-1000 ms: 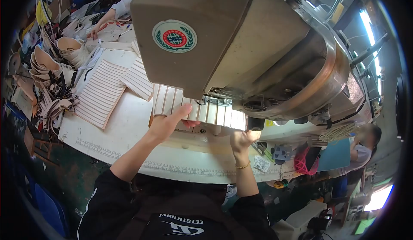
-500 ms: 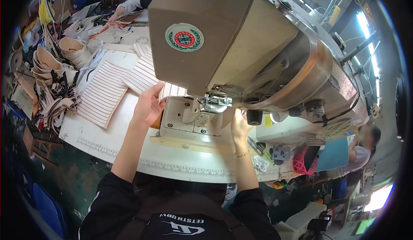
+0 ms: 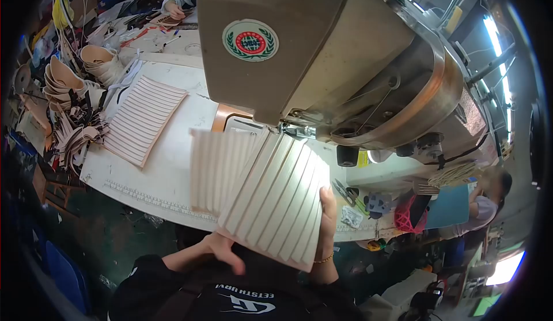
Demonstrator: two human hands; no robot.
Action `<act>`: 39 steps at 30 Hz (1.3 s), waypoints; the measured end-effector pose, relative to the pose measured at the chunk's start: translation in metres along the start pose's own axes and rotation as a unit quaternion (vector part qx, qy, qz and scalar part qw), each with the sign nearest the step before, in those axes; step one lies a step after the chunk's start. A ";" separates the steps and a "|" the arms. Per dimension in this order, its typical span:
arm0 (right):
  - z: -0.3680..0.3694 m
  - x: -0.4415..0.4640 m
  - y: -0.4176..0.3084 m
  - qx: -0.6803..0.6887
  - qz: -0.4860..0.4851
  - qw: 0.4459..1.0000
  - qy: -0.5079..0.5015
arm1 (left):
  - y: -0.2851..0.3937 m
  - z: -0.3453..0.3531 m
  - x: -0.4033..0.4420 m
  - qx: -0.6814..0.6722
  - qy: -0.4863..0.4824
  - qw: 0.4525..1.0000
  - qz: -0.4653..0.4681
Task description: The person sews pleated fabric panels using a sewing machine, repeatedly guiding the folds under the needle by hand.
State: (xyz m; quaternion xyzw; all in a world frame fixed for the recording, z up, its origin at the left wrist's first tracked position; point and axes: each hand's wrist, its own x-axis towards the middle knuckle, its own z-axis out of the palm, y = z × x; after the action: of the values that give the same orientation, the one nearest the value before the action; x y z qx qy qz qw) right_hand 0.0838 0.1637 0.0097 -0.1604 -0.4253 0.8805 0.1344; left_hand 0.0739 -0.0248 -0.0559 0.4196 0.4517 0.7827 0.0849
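A striped cream panel [image 3: 276,200] is held up tilted in front of the sewing machine [image 3: 276,50], its top edge close to the needle area. My right hand [image 3: 327,211] grips its right edge, thumb in front and the other fingers hidden behind. By its lower left corner is my left hand [image 3: 222,251], thumb stretched away; some of its fingers may be behind the panel. A second striped piece [image 3: 210,168], blurred, hangs behind the left side; whether the two are joined I cannot tell. Another striped panel [image 3: 144,119] lies flat on the white table [image 3: 132,180].
Stacked curved pieces [image 3: 63,76] and a heap of strips [image 3: 80,134] stand at the left. Scissors [image 3: 344,193], a small plastic bag [image 3: 351,216] and a pink basket [image 3: 410,214] are at the right. Another person's hand [image 3: 174,10] works at the back; someone sits far right.
Striped pieces have come from the left of the machine to its front, toward me. My left hand has dropped toward my body. My right hand has come down from beside the needle.
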 end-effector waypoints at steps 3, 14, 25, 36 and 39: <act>-0.019 0.017 -0.012 -0.096 -0.047 0.993 -0.043 | 0.003 -0.001 -0.003 -0.301 0.085 0.950 0.014; -0.050 0.054 -0.024 -0.132 -0.034 0.987 -0.086 | 0.012 -0.003 -0.015 0.069 0.224 0.964 -0.124; -0.088 0.106 -0.009 -0.126 -0.041 0.991 0.009 | 0.018 -0.018 0.036 0.142 0.245 0.955 -0.092; -0.086 0.136 -0.015 -0.012 -0.016 1.000 -0.013 | 0.013 -0.032 0.083 -0.049 0.327 0.939 -0.095; -0.081 0.150 -0.018 0.022 -0.008 1.000 -0.018 | 0.014 -0.036 0.095 -0.071 0.330 0.938 -0.083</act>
State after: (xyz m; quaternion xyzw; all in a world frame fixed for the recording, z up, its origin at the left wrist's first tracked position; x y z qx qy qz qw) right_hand -0.0194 0.2875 -0.0491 -0.1380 -0.4092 0.8914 0.1374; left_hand -0.0089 -0.0073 0.0018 0.0919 0.4304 0.8976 0.0251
